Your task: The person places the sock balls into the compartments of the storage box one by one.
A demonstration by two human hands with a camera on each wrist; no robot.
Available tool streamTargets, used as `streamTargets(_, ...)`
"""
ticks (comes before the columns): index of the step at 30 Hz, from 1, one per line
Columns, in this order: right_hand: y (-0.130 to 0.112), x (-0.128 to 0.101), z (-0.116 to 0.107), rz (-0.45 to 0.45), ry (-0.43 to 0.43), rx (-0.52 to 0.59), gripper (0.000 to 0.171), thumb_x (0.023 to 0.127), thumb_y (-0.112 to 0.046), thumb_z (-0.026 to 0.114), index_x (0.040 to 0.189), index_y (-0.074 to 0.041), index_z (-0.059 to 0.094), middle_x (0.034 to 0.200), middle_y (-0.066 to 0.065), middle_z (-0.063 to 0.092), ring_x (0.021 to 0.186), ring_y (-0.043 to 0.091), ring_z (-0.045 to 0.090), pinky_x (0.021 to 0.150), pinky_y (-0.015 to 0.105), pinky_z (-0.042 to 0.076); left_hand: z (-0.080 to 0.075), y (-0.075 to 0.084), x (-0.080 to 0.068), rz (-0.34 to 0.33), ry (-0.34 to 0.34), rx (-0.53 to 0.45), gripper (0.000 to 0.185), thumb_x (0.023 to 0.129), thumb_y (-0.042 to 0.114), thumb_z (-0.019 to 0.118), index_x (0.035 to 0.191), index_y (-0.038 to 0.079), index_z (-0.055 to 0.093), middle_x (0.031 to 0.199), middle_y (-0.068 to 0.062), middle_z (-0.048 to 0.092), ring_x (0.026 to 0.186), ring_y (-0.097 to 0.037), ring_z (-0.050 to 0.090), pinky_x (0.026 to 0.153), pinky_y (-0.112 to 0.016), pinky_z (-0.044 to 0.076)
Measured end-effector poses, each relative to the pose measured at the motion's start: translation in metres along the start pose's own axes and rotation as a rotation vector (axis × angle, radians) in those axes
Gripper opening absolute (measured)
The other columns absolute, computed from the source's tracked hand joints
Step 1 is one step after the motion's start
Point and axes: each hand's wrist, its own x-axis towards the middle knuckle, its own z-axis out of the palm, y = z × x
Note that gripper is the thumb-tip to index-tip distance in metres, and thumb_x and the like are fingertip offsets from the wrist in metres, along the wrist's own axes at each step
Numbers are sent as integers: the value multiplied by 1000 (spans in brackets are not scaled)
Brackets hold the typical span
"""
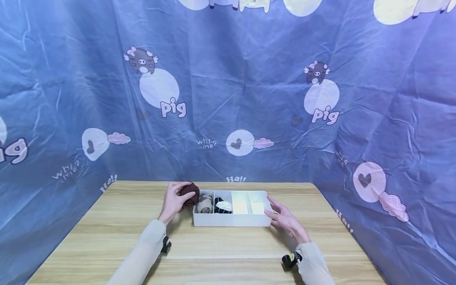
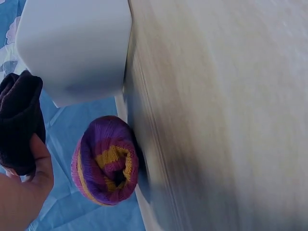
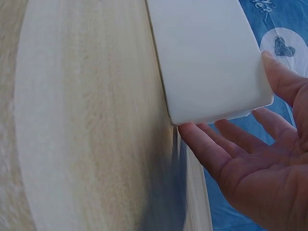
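My left hand (image 1: 172, 200) pinches a dark brown rolled sock (image 1: 190, 194) between thumb and fingers, held at the left end of a white divided box (image 1: 232, 220). In the left wrist view, a purple, pink and yellow striped rolled sock (image 2: 107, 161) rests on the table beside the box. The leftmost compartment holds a beige and brown patterned rolled sock (image 1: 204, 203). Beside it lies a black and white rolled sock (image 1: 223, 206). My right hand (image 1: 284, 219) touches the box's right end with extended fingers, its thumb at the upper edge.
The box stands on a light wood table (image 1: 213, 257), towards its back edge. A blue printed curtain (image 1: 221, 99) hangs behind and along both sides. Each wrist carries a small black camera. White floors show in the two right compartments.
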Motion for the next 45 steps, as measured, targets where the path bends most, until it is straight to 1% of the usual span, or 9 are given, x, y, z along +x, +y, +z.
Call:
streamTargets(6, 1, -1, 0, 2, 0, 3, 73, 96, -16, 62, 157, -14, 22, 159, 28, 14, 139, 46, 35, 107, 51, 41, 1, 3, 3, -14, 16, -20, 44, 75, 17, 86, 116, 8, 72, 112, -8, 44, 110, -21, 55, 92, -17, 42)
streamTargets(11, 1, -1, 0, 4, -5, -4, 73, 96, -16, 62, 157, -14, 21, 159, 28, 14, 139, 46, 34, 107, 52, 40, 7, 10, 3, 13, 33, -44, 43, 74, 11, 86, 114, 6, 72, 109, -8, 44, 105, -21, 57, 89, -14, 43)
streamTargets(17, 0, 0, 0, 5, -19, -3, 74, 97, -17, 61, 158, -15, 19, 160, 27, 12, 139, 46, 35, 107, 50, 41, 19, 14, 3, 43, 27, -59, 43, 74, 9, 85, 114, 5, 72, 110, -9, 44, 101, -21, 57, 87, -13, 43)
streamTargets(25, 1, 1, -1, 6, -22, -17, 74, 97, -18, 61, 158, -16, 19, 160, 28, 12, 140, 47, 31, 109, 55, 37, 38, 19, -2, 84, -9, -67, 40, 75, 11, 84, 114, 8, 73, 119, -11, 51, 106, -21, 58, 87, -14, 45)
streamTargets(30, 1, 2, -1, 2, -18, -1, 75, 96, -19, 63, 157, -15, 20, 159, 28, 15, 138, 44, 37, 108, 51, 40, 56, 22, -5, 111, -47, -123, 40, 76, 6, 83, 114, 5, 72, 117, -15, 57, 109, -24, 59, 91, -19, 47)
streamTargets(35, 1, 2, -2, 1, -5, 2, 75, 96, -17, 63, 157, -13, 20, 159, 28, 17, 136, 42, 40, 106, 49, 44, 76, 24, -8, 96, -90, -118, 41, 78, 4, 81, 118, 4, 70, 120, -17, 58, 114, -30, 59, 99, -36, 48)
streamTargets(41, 0, 1, -4, 1, -7, -19, 75, 96, -20, 63, 157, -15, 20, 159, 27, 16, 138, 44, 37, 107, 51, 42, 87, 51, -20, 105, -135, -107, 45, 80, -1, 77, 123, -3, 64, 122, -23, 56, 112, -37, 60, 95, -46, 51)
streamTargets(44, 0, 1, -3, 0, -2, -20, 75, 96, -20, 63, 157, -15, 21, 159, 27, 18, 138, 44, 37, 107, 51, 42, 90, 62, -26, 108, -155, -117, 46, 81, -1, 76, 125, -3, 62, 122, -22, 56, 110, -37, 60, 92, -44, 53)
streamTargets(45, 0, 2, -2, 0, 0, -19, 75, 96, -20, 63, 157, -15, 21, 159, 27, 18, 137, 44, 38, 107, 51, 42, 93, 59, -25, 109, -156, -122, 46, 82, 1, 76, 125, -1, 62, 121, -20, 57, 108, -34, 61, 90, -40, 54)
